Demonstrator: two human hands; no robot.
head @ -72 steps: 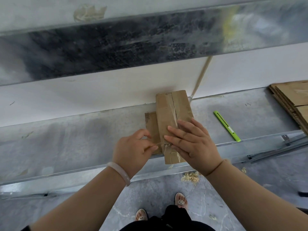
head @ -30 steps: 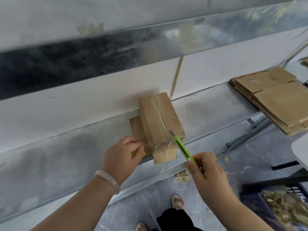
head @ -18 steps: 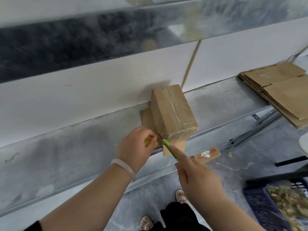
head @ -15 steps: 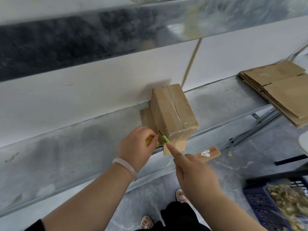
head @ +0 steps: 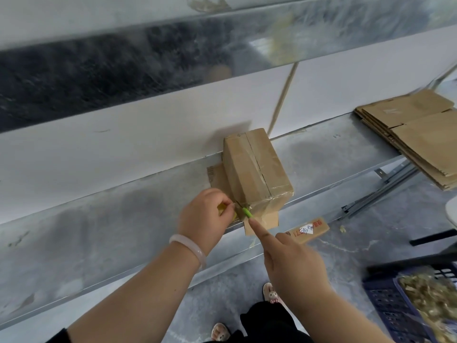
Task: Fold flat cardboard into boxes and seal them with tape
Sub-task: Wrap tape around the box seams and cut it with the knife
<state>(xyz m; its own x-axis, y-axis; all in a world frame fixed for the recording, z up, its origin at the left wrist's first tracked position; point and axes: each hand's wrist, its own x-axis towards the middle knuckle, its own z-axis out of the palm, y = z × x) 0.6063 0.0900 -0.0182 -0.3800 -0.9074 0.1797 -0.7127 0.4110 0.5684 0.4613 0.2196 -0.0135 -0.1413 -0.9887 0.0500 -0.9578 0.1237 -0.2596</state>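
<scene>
While the box [head: 254,169] sits taped, a crate [head: 385,308] holds scraps [head: 430,298].

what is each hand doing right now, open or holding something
Left hand: curled round a small yellow thing, mostly hidden, beside the box.
Right hand: grips the green cutter, forefinger along it.
</scene>
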